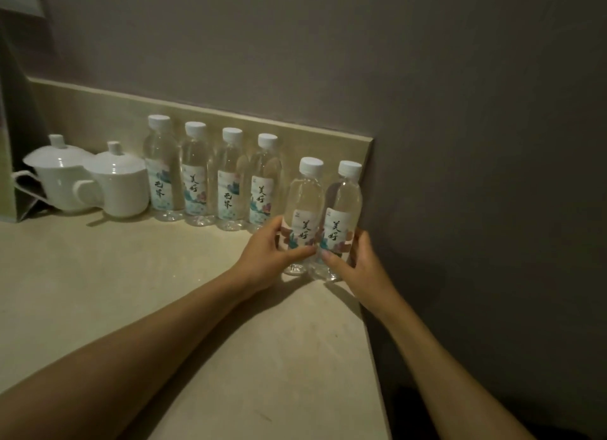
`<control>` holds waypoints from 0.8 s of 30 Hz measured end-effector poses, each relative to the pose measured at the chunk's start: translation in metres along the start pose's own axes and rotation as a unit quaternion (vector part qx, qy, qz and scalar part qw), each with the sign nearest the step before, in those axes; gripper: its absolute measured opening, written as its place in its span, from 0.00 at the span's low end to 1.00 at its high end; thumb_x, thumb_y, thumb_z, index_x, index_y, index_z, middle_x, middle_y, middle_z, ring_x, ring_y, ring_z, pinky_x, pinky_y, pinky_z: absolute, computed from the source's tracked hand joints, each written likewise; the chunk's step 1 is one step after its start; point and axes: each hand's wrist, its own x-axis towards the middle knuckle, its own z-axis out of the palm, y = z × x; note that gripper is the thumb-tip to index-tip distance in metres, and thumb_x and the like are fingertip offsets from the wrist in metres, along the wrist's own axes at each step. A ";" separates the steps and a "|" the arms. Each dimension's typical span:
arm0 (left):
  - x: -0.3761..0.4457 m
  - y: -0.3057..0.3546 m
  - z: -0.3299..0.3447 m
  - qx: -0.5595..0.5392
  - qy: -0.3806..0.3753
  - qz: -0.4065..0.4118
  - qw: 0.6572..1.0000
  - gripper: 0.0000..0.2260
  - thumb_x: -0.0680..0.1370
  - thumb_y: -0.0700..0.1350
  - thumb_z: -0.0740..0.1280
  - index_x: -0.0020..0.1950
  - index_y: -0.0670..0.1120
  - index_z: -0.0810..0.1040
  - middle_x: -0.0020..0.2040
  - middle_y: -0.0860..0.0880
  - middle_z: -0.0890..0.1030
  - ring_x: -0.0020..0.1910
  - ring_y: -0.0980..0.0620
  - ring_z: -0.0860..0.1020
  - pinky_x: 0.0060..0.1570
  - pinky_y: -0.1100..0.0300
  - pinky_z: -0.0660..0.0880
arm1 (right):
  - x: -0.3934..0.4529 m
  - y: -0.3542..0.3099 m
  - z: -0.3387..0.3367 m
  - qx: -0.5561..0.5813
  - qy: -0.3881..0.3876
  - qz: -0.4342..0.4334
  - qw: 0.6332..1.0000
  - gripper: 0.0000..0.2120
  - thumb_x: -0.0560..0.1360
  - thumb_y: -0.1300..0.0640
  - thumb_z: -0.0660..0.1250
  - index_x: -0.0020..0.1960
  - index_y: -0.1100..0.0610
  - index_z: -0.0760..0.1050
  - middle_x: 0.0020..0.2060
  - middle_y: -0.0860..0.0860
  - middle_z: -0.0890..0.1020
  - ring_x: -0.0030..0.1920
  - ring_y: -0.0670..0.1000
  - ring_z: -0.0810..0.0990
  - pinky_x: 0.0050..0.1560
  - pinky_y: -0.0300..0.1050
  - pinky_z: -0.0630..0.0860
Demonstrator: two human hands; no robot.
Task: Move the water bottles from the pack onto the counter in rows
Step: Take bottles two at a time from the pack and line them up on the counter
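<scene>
Several clear water bottles with white caps and flowered labels stand in a row against the beige backsplash. In front and to the right, two more bottles stand side by side on the counter. My left hand grips the left bottle low on its label. My right hand grips the right bottle the same way, close to the counter's right edge. Both bottles are upright and touch each other. No pack is in view.
Two white lidded cups stand left of the bottle row. A paper bag edge shows at the far left. A dark grey wall bounds the counter on the right.
</scene>
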 end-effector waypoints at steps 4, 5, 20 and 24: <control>0.004 -0.002 -0.003 0.024 -0.012 0.012 1.000 0.18 0.70 0.48 0.76 0.54 0.57 0.73 0.49 0.58 0.81 0.45 0.64 0.80 0.37 0.72 0.76 | -0.002 0.000 0.003 -0.014 0.030 0.001 0.999 0.27 0.70 0.54 0.74 0.64 0.43 0.65 0.57 0.44 0.79 0.56 0.44 0.81 0.51 0.45 0.81; 0.005 -0.002 -0.004 0.040 -0.012 0.016 0.999 0.19 0.70 0.49 0.76 0.56 0.56 0.73 0.50 0.60 0.80 0.46 0.65 0.79 0.38 0.73 0.75 | -0.003 -0.001 0.003 -0.018 0.035 0.003 0.999 0.26 0.71 0.55 0.74 0.63 0.42 0.67 0.57 0.45 0.79 0.55 0.43 0.81 0.50 0.43 0.81; 0.004 -0.003 -0.004 0.096 0.077 0.070 0.990 0.20 0.72 0.49 0.74 0.61 0.47 0.78 0.53 0.54 0.81 0.50 0.59 0.79 0.43 0.71 0.75 | 0.004 -0.004 0.011 -0.095 0.104 -0.010 0.990 0.17 0.72 0.56 0.73 0.57 0.49 0.71 0.52 0.46 0.80 0.50 0.41 0.81 0.42 0.34 0.79; 0.003 -0.003 -0.003 0.162 0.105 0.073 0.979 0.20 0.71 0.52 0.74 0.60 0.47 0.76 0.51 0.52 0.81 0.47 0.58 0.78 0.45 0.64 0.78 | 0.007 -0.008 0.009 -0.154 0.108 0.001 0.982 0.20 0.72 0.53 0.73 0.60 0.55 0.73 0.57 0.52 0.80 0.54 0.47 0.80 0.51 0.44 0.81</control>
